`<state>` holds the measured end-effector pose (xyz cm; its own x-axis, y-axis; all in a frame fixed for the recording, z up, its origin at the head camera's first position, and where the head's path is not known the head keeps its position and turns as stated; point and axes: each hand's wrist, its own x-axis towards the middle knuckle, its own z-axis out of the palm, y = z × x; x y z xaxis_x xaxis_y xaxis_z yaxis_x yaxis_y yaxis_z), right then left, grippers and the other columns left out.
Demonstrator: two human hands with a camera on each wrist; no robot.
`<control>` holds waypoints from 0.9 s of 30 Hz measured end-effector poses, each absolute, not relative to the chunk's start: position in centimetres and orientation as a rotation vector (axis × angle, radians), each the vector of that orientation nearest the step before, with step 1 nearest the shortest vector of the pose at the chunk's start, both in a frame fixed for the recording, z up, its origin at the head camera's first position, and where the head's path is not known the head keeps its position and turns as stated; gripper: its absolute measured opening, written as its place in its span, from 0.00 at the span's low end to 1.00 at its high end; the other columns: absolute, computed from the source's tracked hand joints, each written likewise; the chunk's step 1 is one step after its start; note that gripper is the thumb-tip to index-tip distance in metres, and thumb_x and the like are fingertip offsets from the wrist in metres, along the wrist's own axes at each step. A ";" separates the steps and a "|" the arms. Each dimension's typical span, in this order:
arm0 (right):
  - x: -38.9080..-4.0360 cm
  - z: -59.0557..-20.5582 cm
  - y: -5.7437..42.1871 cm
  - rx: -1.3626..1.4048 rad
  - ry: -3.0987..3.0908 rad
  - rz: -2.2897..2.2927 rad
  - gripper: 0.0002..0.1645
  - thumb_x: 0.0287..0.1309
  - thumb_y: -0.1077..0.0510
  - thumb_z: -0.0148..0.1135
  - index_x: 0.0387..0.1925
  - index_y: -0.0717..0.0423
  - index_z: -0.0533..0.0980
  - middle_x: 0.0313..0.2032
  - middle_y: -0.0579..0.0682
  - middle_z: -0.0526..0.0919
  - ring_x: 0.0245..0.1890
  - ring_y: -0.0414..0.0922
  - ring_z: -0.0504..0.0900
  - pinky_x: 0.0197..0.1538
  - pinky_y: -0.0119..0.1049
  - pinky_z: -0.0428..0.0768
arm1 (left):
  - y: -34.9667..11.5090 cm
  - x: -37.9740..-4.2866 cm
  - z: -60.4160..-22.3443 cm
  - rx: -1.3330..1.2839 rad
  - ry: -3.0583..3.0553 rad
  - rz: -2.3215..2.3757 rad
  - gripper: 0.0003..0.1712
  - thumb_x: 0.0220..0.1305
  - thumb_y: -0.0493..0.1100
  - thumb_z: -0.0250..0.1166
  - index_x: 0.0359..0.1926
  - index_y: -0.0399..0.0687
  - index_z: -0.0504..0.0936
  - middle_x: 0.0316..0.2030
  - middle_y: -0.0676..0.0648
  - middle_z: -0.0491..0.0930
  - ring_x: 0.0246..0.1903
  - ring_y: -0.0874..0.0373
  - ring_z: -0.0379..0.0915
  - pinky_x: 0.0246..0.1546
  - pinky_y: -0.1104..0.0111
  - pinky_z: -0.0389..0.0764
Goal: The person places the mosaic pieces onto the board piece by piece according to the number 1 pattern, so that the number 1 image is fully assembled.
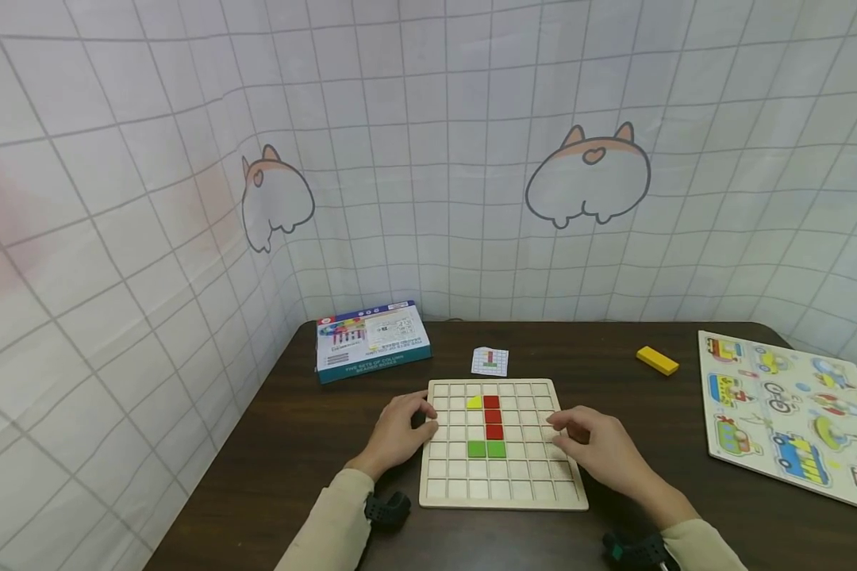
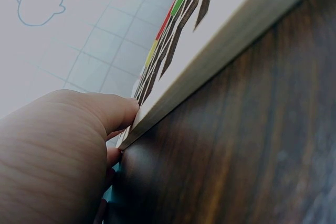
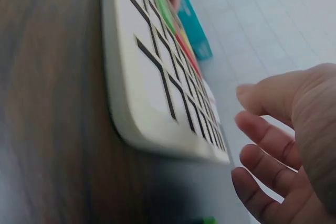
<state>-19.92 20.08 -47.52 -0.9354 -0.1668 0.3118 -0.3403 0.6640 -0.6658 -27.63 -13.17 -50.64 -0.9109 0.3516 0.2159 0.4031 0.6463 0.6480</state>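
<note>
A pale wooden grid board (image 1: 457, 492) lies flat on the dark table. In its cells sit a yellow piece with a slanted side (image 1: 474, 402), a column of red square tiles (image 1: 493, 416) and two green square tiles (image 1: 486, 449) below. My left hand (image 1: 397, 432) rests at the board's left edge, thumb and fingertips touching it; in the left wrist view the thumb tip (image 2: 131, 107) lies against the rim. Over the board's right edge hovers my right hand (image 1: 603, 448), fingers loosely bent and apart; the right wrist view shows nothing between them.
Behind the board lies a small pattern card (image 1: 489, 362). A blue-and-teal box (image 1: 374, 341) stands back left, and a yellow block (image 1: 657, 361) lies back right. A picture puzzle board (image 1: 793, 420) covers the table's right side. A gridded curtain (image 1: 457, 190) hangs behind.
</note>
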 end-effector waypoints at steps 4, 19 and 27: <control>-19.8 -47.5 21.4 0.358 -2.682 1.098 0.15 0.57 0.61 0.69 0.47 0.54 0.82 0.42 0.45 0.84 0.38 0.41 0.81 0.39 0.33 0.81 | -13.2 -27.7 -50.6 -0.629 -2.797 -1.116 0.02 0.67 0.46 0.64 0.39 0.56 0.80 0.67 0.43 0.68 0.68 0.44 0.59 0.68 0.43 0.55; -20.1 -47.3 25.9 0.283 -2.805 0.889 0.15 0.59 0.56 0.67 0.48 0.55 0.82 0.45 0.52 0.83 0.36 0.44 0.77 0.36 0.40 0.76 | -13.3 -27.7 -50.6 -0.620 -2.805 -1.126 0.05 0.67 0.48 0.64 0.39 0.55 0.80 0.68 0.43 0.67 0.68 0.44 0.58 0.67 0.42 0.57; -20.0 -47.8 27.5 0.238 -2.874 0.896 0.17 0.60 0.53 0.67 0.48 0.56 0.82 0.45 0.54 0.84 0.41 0.50 0.82 0.42 0.50 0.81 | -13.2 -27.7 -50.7 -0.627 -2.811 -1.113 0.02 0.67 0.47 0.64 0.39 0.57 0.80 0.67 0.45 0.68 0.68 0.45 0.58 0.68 0.43 0.55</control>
<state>-20.02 27.54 -47.83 -0.9802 -0.1134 0.1620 -0.1854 0.8123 -0.5529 -27.71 -13.20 -50.71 -0.9160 0.3502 0.1957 0.3893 0.6576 0.6450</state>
